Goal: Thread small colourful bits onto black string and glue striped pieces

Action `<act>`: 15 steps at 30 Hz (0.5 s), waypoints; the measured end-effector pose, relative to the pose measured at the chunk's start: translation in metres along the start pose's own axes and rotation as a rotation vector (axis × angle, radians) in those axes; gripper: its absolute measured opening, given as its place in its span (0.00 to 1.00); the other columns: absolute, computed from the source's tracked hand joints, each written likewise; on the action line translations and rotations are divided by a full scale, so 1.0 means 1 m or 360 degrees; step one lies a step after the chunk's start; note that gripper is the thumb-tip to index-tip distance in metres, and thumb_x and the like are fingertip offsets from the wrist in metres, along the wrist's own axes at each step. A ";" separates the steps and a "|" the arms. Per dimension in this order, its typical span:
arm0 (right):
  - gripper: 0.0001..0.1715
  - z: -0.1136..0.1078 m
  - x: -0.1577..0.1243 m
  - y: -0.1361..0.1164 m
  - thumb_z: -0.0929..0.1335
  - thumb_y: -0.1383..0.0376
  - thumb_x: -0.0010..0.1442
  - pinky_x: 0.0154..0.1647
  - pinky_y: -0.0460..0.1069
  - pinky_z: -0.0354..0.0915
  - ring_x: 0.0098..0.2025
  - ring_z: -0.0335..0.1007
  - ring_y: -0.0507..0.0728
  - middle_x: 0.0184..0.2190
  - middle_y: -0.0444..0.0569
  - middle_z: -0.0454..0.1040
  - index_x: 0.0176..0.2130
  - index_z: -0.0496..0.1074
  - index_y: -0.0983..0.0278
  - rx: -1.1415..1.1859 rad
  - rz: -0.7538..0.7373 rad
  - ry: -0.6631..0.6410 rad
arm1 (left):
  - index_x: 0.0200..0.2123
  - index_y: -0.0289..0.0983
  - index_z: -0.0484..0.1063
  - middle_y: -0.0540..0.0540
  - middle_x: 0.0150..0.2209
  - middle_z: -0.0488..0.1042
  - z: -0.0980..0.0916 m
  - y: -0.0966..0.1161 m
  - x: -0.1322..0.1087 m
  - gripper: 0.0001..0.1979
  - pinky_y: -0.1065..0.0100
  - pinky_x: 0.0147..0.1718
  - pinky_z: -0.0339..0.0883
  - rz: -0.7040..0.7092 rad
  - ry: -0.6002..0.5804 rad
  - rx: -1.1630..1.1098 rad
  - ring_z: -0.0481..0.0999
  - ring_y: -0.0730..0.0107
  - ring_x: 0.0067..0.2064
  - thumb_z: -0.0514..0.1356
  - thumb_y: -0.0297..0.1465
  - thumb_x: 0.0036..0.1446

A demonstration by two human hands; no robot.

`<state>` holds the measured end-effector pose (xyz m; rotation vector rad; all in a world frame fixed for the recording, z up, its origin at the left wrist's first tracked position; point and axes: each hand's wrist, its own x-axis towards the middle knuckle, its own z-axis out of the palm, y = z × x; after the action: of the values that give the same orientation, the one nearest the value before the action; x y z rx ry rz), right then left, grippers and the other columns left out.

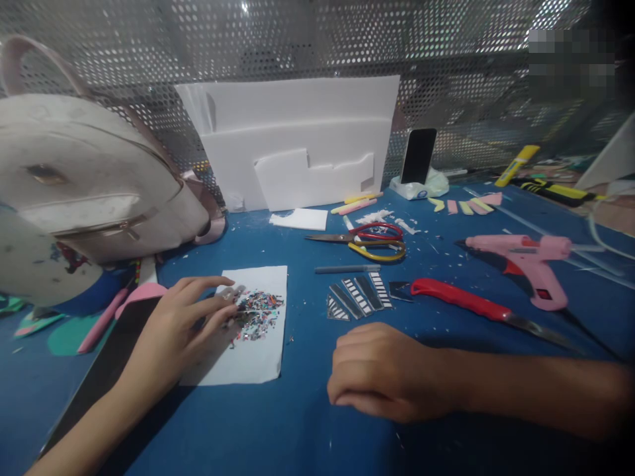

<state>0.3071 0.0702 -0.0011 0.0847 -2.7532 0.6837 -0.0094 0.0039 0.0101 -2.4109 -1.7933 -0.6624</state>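
Note:
My left hand (191, 317) reaches over a white sheet of paper (260, 367), fingers apart and bent, fingertips at a pile of tiny multicoloured scraps (260, 314). I cannot tell whether a scrap lies between its fingers. My right hand (377, 373) rests curled in a loose fist on the blue table (238, 436); its palm is hidden. Just beyond it lie several small black-and-white striped and dark pieces (357, 297) in a fan. Behind those pieces is a thin grey stick (347, 269).
Scissors (377, 241) and a red-handled cutter (461, 301) lie beyond my right hand, near a pink glue gun (530, 258). White boards (307, 106) lean at the back. A phone (419, 155) stands upright. A pale backpack (99, 165) fills the left; a dark flat panel (109, 363) lies under my left arm.

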 end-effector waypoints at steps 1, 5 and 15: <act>0.10 0.000 0.000 0.000 0.59 0.66 0.67 0.34 0.48 0.57 0.32 0.62 0.52 0.31 0.43 0.71 0.39 0.67 0.63 0.0002 -0.0001 0.0007 | 0.35 0.42 0.76 0.43 0.48 0.73 0.000 0.000 -0.001 0.13 0.52 0.45 0.64 -0.0020 -0.0019 -0.0014 0.71 0.53 0.49 0.52 0.35 0.65; 0.09 0.000 0.001 -0.001 0.59 0.66 0.66 0.33 0.47 0.57 0.31 0.61 0.51 0.31 0.42 0.71 0.38 0.68 0.63 0.0007 -0.0001 0.0029 | 0.33 0.42 0.77 0.44 0.49 0.73 -0.001 0.002 -0.003 0.17 0.52 0.48 0.64 -0.0118 -0.0041 -0.0058 0.70 0.52 0.52 0.49 0.35 0.66; 0.10 -0.001 0.000 -0.001 0.59 0.66 0.67 0.34 0.48 0.57 0.32 0.63 0.52 0.31 0.44 0.72 0.39 0.68 0.63 -0.0003 0.0009 -0.0003 | 0.39 0.45 0.78 0.46 0.51 0.72 -0.001 0.013 -0.001 0.17 0.52 0.49 0.64 0.0012 -0.0139 -0.0217 0.69 0.54 0.52 0.48 0.34 0.66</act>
<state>0.3072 0.0699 0.0003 0.0770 -2.7568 0.6832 0.0022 -0.0015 0.0130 -2.5707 -1.8271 -0.7109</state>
